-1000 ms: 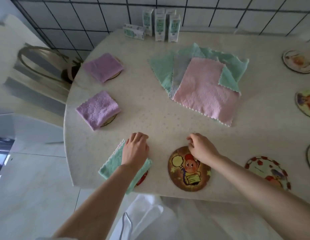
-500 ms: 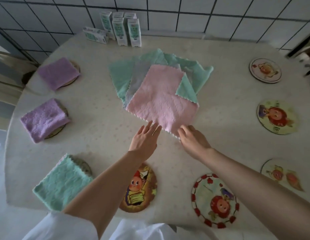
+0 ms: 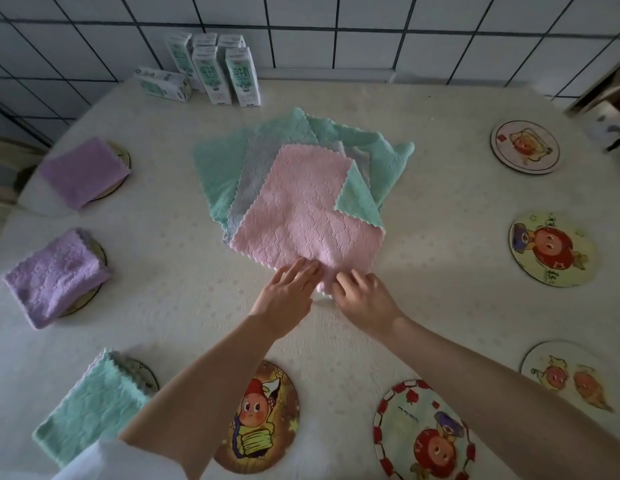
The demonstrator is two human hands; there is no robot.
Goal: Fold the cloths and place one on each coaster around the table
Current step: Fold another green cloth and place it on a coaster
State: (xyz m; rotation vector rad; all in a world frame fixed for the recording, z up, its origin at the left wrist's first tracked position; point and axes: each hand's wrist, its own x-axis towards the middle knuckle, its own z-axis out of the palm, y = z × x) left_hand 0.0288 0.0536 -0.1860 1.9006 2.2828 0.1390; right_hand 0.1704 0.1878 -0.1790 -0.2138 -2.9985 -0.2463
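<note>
A pink cloth (image 3: 301, 209) lies flat on top of a pile of grey and green cloths (image 3: 218, 168) in the middle of the table. My left hand (image 3: 287, 292) lies with straight fingers on the pink cloth's near corner. My right hand (image 3: 362, 297) has its fingers curled at that same corner, where the cloth bunches up. Two folded purple cloths (image 3: 81, 171) (image 3: 53, 275) and a folded green cloth (image 3: 93, 407) each sit on a coaster at the left. Bare picture coasters lie near me (image 3: 267, 420) (image 3: 422, 434) and along the right side (image 3: 525, 147) (image 3: 551, 249) (image 3: 571, 375).
Several milk cartons (image 3: 228, 74) stand at the table's far edge by the tiled wall, and one carton lies on its side (image 3: 163, 84). The table's curved edge (image 3: 10, 216) runs along the left. A dark piece of furniture (image 3: 610, 109) stands at the far right.
My left hand left the folded green cloth on its coaster and both hands reached forward to the pink cloth's near corner. The view swung right and up.
</note>
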